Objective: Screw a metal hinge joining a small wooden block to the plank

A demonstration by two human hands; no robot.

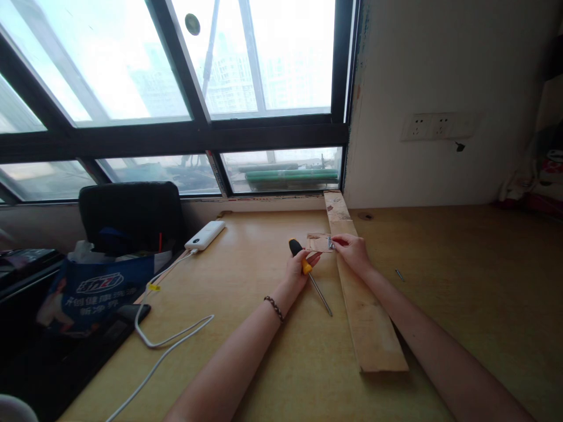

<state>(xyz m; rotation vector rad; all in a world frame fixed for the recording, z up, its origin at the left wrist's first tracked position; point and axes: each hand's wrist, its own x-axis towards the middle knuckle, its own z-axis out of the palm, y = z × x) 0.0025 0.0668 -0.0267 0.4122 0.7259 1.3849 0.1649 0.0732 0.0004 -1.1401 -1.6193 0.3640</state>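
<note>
My left hand (299,268) is closed around a screwdriver (307,268) with a black and yellow handle, its metal shaft slanting down to the right. The same hand supports a small, flat, light-brown piece (317,242), perhaps thin wood. At this piece's right end is a small silvery metal part (330,243), too small to make out clearly. My right hand (350,251) pinches at that metal part, thumb and fingers together. Under my right hand and forearm lies a long wooden board (367,325), running from the window side towards me.
A screw-like metal piece (399,275) lies on the wooden table (466,328) right of the board. Further left are a white power bank (205,235) and its white cable (152,369). A blue bag (97,296) and a black chair (131,214) stand beyond the table's left edge.
</note>
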